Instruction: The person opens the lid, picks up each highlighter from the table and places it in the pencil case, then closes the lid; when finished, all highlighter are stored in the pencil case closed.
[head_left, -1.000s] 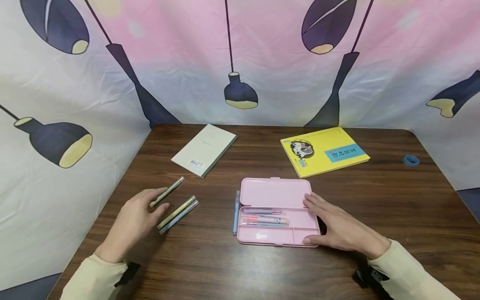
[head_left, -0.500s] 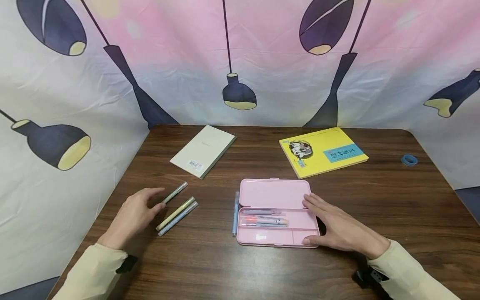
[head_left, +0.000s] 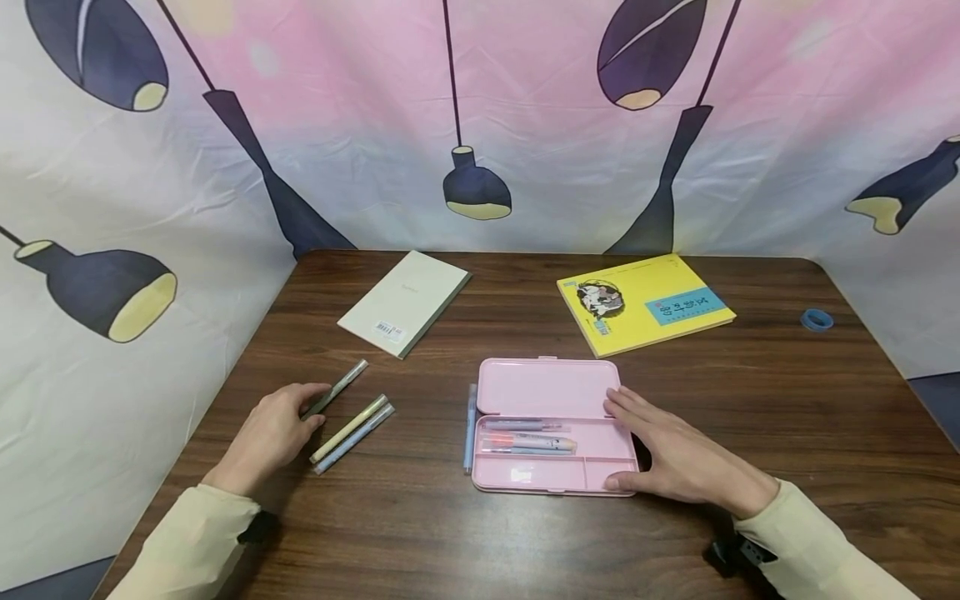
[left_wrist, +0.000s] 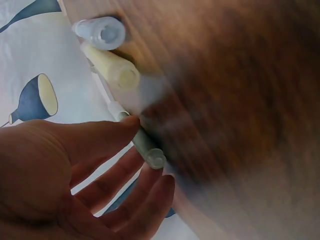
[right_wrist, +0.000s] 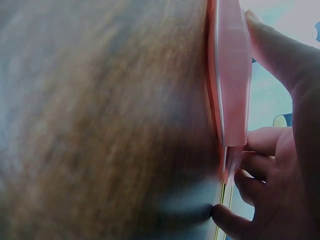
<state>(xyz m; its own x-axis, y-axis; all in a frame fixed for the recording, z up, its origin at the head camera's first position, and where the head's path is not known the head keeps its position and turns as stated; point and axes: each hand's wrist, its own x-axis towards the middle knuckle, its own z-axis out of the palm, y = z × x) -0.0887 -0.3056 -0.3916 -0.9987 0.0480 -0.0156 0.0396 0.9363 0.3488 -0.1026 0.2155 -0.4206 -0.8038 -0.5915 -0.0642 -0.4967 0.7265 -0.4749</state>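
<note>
Head view: the left hand [head_left: 267, 435] pinches one green pen [head_left: 343, 385], with one yellow pen [head_left: 348, 429] and one blue pen [head_left: 355, 439] just beside it. Three pens [head_left: 532, 442] sit in one open pink pencil case [head_left: 550, 387], a lone pen [head_left: 470, 429] at its left, the right hand [head_left: 678, 450] spread against its right end. Left wrist view catches the green pen's rounded end, hidden from above.
</note>
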